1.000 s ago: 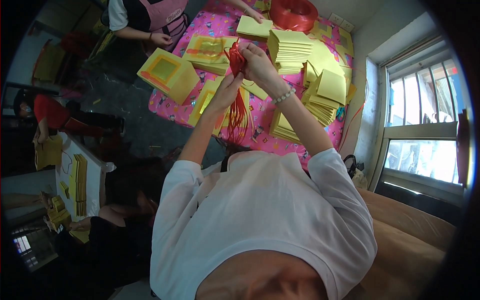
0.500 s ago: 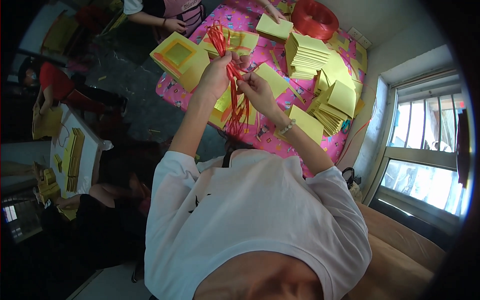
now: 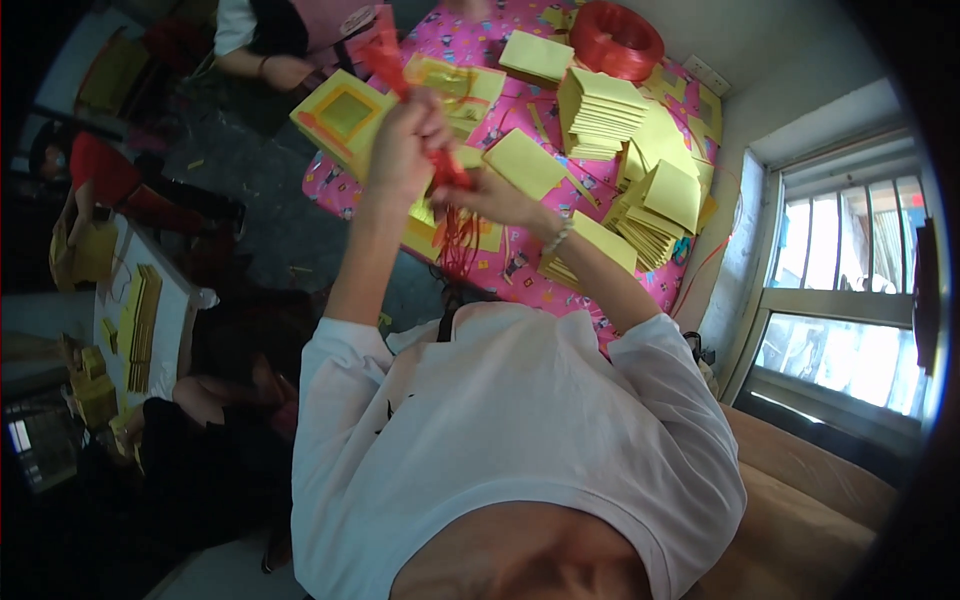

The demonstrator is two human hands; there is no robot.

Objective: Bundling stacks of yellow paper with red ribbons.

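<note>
A bundle of red plastic ribbon strips runs through both my hands, its top end fanning up past my left fist and its loose ends dangling below. My left hand is closed round the upper part of the bundle, slightly blurred. Lower down and to the right, my right hand is closed on the same strips. Under the hands lie yellow paper sheets with gold and orange patches on a pink patterned tablecloth.
Stacks of folded yellow paper stand at the table's right, with a big red ribbon coil behind. A co-worker's hand is at the far left edge. Farther left, people sit round a white table. A barred window is on the right.
My left hand has moved a little left and down, my right hand down and left, both keeping the red strips. The co-worker's hand has left the yellow stack at the back.
</note>
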